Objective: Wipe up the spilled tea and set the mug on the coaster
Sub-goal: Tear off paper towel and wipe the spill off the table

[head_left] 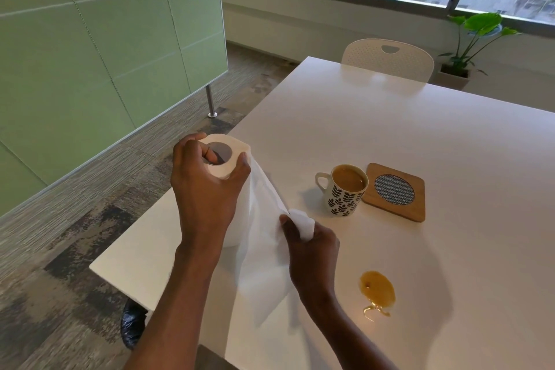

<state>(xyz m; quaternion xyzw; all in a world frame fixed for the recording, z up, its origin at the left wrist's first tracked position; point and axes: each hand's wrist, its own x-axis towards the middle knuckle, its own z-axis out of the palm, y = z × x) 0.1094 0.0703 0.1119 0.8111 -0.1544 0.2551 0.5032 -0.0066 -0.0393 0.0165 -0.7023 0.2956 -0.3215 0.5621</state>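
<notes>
My left hand [207, 189] grips the top of a white paper towel roll [223, 171] that stands upright on the white table [390, 135], one finger inside its core. My right hand [309, 243] pinches the loose sheet [264, 249] pulled out from the roll. A mug [344, 189] with a black leaf pattern, full of milky tea, stands on the table just left of a square wooden coaster [395, 192], touching or nearly touching its edge. A small amber puddle of spilled tea [377, 290] lies on the table to the right of my right forearm.
A white perforated chair [387, 58] stands at the table's far side. A potted plant [468, 48] sits by the window. A green partition [105, 54] with a metal leg stands on the left. A dark bag [132, 324] lies on the floor under the table's near corner.
</notes>
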